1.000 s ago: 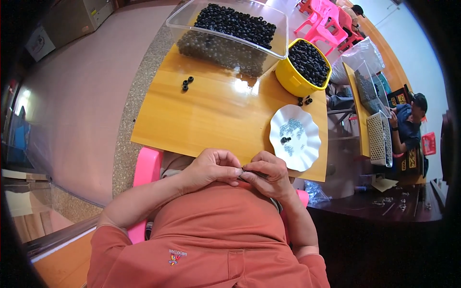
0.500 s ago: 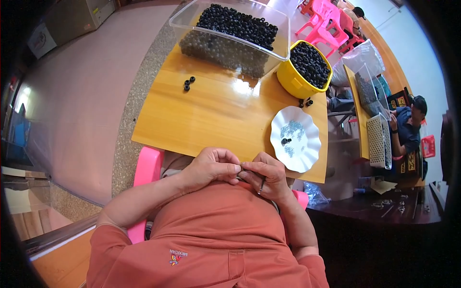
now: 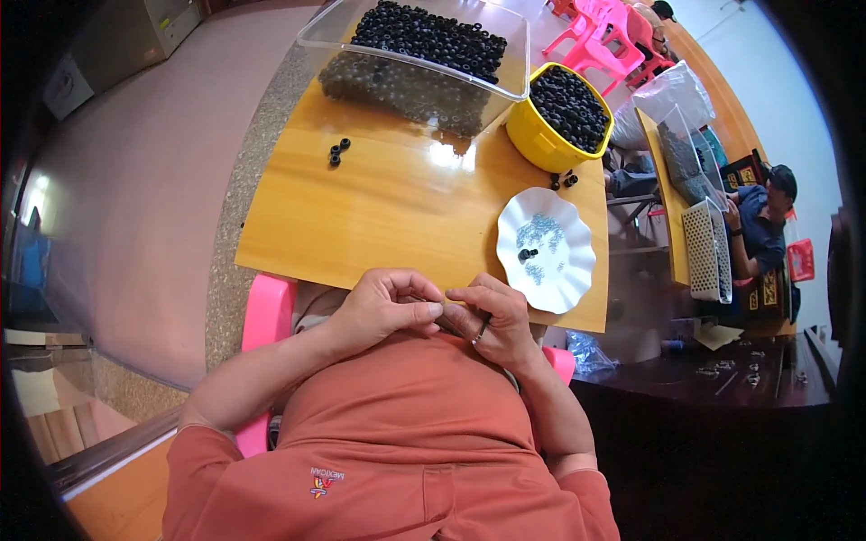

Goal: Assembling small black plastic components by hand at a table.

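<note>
Bright light glares off the table (image 3: 379,216) while edges bend toward black corners.

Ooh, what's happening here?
Someone's left hand and right hand are close together, fingertips nearly meeting; anything between them is too small to make out. On the wooden table, a clear box and a yellow tub hold lots of black rings. A wavy white plate holds tiny bluish bits and some black pieces.

L head cam, downward POV
</note>
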`<state>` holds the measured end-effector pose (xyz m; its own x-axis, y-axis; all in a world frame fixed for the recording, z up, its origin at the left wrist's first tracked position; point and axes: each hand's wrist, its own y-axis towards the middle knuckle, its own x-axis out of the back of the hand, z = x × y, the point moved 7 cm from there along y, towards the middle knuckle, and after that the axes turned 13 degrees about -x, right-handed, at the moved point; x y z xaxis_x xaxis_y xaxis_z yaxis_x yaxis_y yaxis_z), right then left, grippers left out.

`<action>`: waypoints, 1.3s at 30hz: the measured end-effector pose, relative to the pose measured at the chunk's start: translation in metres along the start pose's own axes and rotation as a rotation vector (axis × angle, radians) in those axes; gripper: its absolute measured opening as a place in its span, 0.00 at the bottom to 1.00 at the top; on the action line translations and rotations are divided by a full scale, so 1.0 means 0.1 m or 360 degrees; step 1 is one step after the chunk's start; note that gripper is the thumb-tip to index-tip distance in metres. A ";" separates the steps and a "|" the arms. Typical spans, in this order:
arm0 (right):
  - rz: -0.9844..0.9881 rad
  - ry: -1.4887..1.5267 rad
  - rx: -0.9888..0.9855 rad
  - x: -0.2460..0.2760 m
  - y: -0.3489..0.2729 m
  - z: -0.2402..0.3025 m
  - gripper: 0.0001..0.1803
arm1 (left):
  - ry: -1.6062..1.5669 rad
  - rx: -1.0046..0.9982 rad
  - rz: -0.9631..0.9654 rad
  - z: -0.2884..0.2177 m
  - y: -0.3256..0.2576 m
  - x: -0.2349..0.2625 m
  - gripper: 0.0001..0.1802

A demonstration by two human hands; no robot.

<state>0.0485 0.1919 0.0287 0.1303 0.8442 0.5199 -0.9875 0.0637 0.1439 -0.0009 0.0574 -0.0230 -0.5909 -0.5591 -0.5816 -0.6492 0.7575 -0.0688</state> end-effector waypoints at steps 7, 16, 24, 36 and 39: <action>-0.0036 0.0068 -0.0098 0.00 0.00 0.01 0.06 | 0.0636 -0.0523 0.0017 -0.21 -0.06 -0.13 0.11; -0.0011 -0.0017 -0.0268 -0.01 0.03 -0.03 0.04 | 0.1332 -0.1034 0.0073 -0.58 -0.19 -0.35 0.13; -0.0059 -0.0123 -0.0317 -0.07 0.06 -0.06 0.05 | 0.1312 -0.1090 0.0065 -0.53 -0.18 -0.38 0.12; -0.0063 -0.0195 -0.0261 -0.10 0.07 -0.01 0.05 | 0.1188 -0.0962 -0.0087 -0.46 -0.16 -0.30 0.04; -0.0041 -0.0208 -0.0269 -0.10 0.07 0.01 0.05 | 0.1076 -0.0899 -0.0096 -0.43 -0.16 -0.27 0.04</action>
<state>0.0399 0.1834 0.0249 0.1550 0.7657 0.6242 -0.9831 0.1818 0.0211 0.0046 0.0464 0.0286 -0.5886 -0.8080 0.0262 -0.7226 0.5404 0.4312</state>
